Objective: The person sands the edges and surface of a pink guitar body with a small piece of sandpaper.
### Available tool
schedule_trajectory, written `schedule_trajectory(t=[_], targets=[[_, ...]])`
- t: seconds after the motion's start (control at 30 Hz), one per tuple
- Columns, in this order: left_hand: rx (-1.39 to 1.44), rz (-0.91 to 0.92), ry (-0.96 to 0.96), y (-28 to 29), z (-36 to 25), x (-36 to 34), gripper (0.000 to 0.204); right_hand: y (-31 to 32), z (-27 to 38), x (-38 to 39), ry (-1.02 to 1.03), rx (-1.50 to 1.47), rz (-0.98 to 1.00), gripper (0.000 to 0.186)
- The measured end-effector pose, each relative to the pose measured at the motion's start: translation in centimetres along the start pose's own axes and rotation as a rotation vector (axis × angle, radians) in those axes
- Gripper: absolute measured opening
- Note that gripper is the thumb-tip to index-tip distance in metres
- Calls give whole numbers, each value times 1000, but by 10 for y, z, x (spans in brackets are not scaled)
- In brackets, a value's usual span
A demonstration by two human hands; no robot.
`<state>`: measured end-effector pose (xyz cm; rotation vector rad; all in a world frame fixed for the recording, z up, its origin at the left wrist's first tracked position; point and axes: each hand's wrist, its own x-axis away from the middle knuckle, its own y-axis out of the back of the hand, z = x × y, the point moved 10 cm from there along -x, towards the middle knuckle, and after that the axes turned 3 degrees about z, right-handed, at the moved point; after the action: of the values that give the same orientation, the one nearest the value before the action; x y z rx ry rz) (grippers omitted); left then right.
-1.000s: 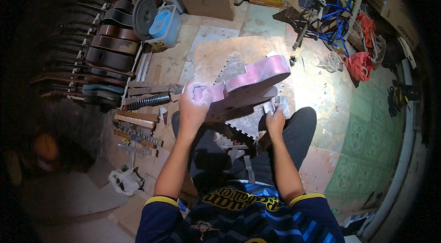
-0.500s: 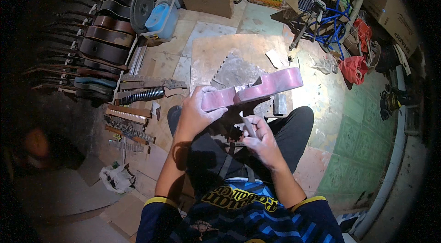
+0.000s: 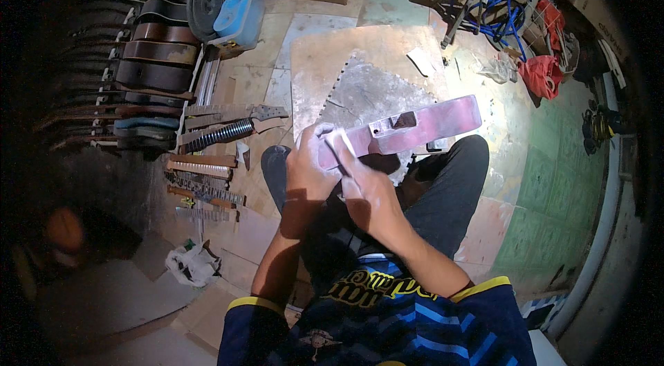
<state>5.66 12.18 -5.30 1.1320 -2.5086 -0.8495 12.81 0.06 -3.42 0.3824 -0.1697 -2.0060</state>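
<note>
A pink, dust-covered electric guitar body (image 3: 446, 119) is held tilted above my lap, its edge and a rectangular cavity facing up. My left hand (image 3: 308, 167) is wrapped round its left end. Close beside it, my right hand (image 3: 370, 196) presses against that same end with a folded piece of sandpaper (image 3: 339, 144) in its fingers. The fingertips of my right hand are partly hidden. Below the body lies a grey, dusty mat (image 3: 363, 86) on a tan board (image 3: 311, 51).
Several guitars (image 3: 155, 52) hang in a row at the left. Guitar necks (image 3: 221, 134) and tools lie on the floor nearby. A clear bin with a blue container (image 3: 236, 19) stands at the back left. Blue tubing (image 3: 510, 20) and a red bag (image 3: 541, 75) are at the right.
My right hand has moved up and left with the sandpaper, from apart below the guitar body onto its left end. The body has turned, showing more of its cavity.
</note>
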Motion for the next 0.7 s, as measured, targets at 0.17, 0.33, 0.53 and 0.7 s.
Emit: schedule_trajectory(t=[0.17, 0.33, 0.53, 0.7], targets=[[47, -103, -22, 2, 0, 0, 53, 0, -3, -3, -122, 87, 48, 72], [-17, -61, -16, 1, 2, -5, 54, -1, 1, 14, -114, -6, -15, 67], [-38, -47, 45, 4, 4, -15, 55, -6, -6, 5, -179, 28, 32, 68], [28, -35, -31, 8, -14, -11, 53, -11, -16, -6, -245, 36, 116, 75]])
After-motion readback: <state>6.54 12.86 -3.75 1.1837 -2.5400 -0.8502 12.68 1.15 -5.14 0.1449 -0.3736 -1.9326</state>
